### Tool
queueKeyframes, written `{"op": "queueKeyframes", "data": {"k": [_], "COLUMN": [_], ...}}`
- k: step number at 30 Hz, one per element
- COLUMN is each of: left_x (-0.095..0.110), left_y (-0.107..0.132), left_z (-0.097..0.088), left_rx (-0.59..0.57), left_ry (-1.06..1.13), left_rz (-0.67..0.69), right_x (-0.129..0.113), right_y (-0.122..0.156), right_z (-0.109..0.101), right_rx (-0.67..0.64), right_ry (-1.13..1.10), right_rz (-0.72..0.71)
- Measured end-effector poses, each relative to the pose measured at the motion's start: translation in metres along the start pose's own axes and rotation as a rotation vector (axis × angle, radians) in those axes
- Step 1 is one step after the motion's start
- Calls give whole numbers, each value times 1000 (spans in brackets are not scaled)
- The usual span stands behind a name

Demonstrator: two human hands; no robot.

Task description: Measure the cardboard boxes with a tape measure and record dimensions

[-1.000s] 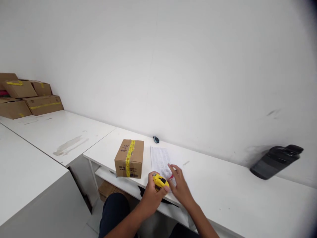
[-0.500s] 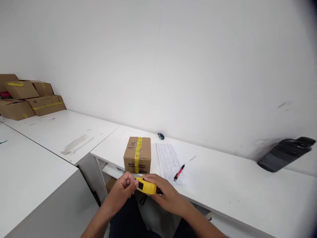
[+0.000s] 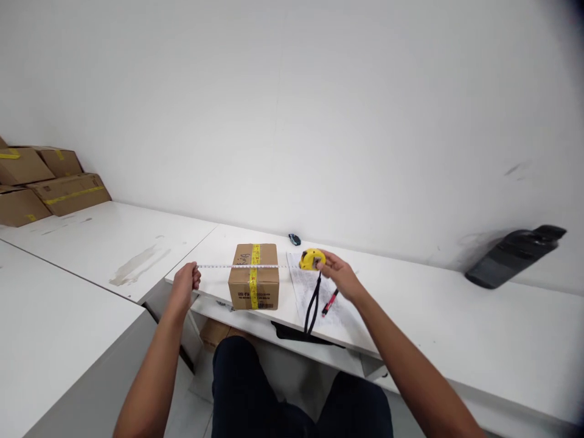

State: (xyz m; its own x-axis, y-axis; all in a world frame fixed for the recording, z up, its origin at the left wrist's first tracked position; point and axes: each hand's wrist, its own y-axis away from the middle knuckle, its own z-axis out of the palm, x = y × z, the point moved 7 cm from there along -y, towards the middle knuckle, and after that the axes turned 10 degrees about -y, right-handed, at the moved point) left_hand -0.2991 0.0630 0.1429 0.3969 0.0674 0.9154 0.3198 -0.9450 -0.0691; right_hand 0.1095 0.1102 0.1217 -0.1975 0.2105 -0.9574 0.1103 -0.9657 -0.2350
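My right hand (image 3: 340,274) is closed around a yellow tape measure (image 3: 311,259) with a black wrist strap hanging from it. The pulled-out blade (image 3: 219,266) runs left across the view to my left hand (image 3: 186,283), whose fingers are closed on its end. Between my hands, the blade passes in front of or over the top of a small cardboard box (image 3: 253,286); whether it touches cannot be made out. The box has yellow tape down its middle and dark handwriting on top.
Behind my right hand lie a written sheet of paper (image 3: 298,286) and a red-black pen (image 3: 330,303). A small dark object (image 3: 294,239) sits by the wall. A black bottle (image 3: 511,257) stands at right. Cardboard boxes (image 3: 68,188) are stacked far left on the white tables (image 3: 150,222).
My hands have moved up and apart, left hand leftward and right hand rightward. The tape blade is now drawn out between them, across the box. The strap now dangles.
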Motion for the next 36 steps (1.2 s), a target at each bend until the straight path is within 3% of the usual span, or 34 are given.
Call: {"op": "queueKeyframes", "data": {"k": [3, 8, 10, 13, 17, 20, 23, 25, 28, 32, 36], "left_x": [1, 3, 7, 22, 75, 115, 119, 107, 86, 78, 91], "left_y": [-27, -24, -22, -28, -60, -92, -116, -122, -118, -111, -107], "left_z": [17, 71, 77, 69, 62, 93, 132, 151, 163, 158, 142], "left_rx": [-25, -235, -266, -239, -197, -332, -428, -459, -478, -421, -298], "left_ry": [-144, -214, -232, -287, -341, -379, -447, -499, -538, -579, -633], "left_rz": [1, 54, 77, 110, 229, 348, 351, 332, 330, 374, 436], "right_x": [7, 3, -1, -10, -42, -61, -57, -46, -29, -20, -19], "right_y": [-13, 2, 4, 12, 64, 124, 157, 154, 124, 86, 79], "right_z": [-6, 38, 45, 43, 55, 94, 139, 155, 161, 156, 154], "right_rx": [-16, -103, -98, -62, 116, 207, 195, 235, 313, 386, 332], "right_ry": [117, 453, 474, 476, 537, 587, 630, 659, 730, 725, 658], "right_rz": [-75, -241, -266, -256, -477, -754, -892, -872, -798, -737, -675]}}
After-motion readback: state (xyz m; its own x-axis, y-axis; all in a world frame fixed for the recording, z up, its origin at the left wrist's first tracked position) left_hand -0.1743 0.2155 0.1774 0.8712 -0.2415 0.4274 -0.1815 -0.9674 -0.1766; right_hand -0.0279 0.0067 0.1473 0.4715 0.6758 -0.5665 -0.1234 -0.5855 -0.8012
